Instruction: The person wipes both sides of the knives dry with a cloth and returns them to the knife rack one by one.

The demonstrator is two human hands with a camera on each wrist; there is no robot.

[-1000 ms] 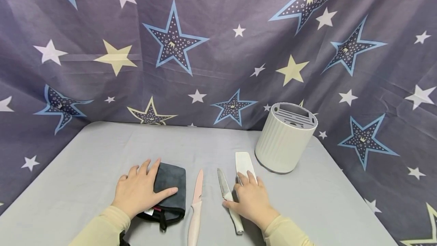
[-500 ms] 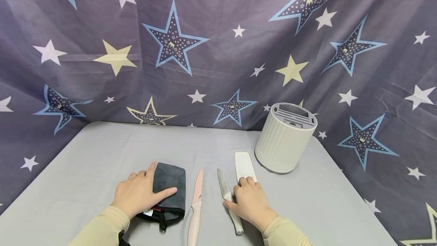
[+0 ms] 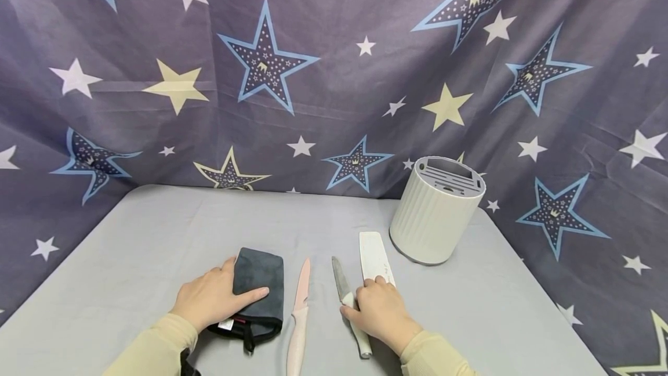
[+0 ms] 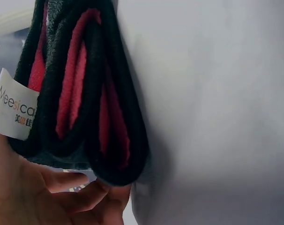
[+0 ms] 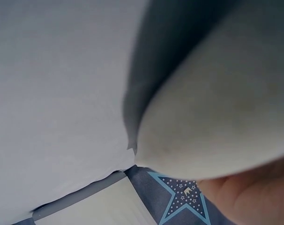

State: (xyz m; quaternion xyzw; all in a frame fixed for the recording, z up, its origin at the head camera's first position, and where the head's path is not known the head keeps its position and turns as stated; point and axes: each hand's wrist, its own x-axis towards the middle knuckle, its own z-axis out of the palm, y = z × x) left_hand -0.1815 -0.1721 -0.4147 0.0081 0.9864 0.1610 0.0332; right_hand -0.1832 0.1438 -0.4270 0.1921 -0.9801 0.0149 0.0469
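Note:
My left hand (image 3: 211,300) grips a folded dark grey cloth (image 3: 263,280), thumb across its top and fingers at its left side. In the left wrist view, the cloth's dark-edged folds show red inside, and a white label hangs from one fold. My right hand (image 3: 383,313) has its fingers curled over a white cleaver (image 3: 373,253), whose blade points away; its handle is hidden under the palm. Beside it lies a small knife (image 3: 340,278) with a white handle, my right thumb at that handle. A pale handle (image 5: 217,103) fills much of the right wrist view.
A pink-bladed knife (image 3: 301,289) lies between the cloth and the small knife, blade pointing away. At the back right stands a ribbed white knife block (image 3: 433,219) with slots on top. Star-patterned curtain (image 3: 334,103) hangs behind the grey table (image 3: 172,219).
My right fingers have curled in and drawn back along the cleaver, baring more of its blade. The left fingers, spread over the cloth's edge before, have tucked down at its left side.

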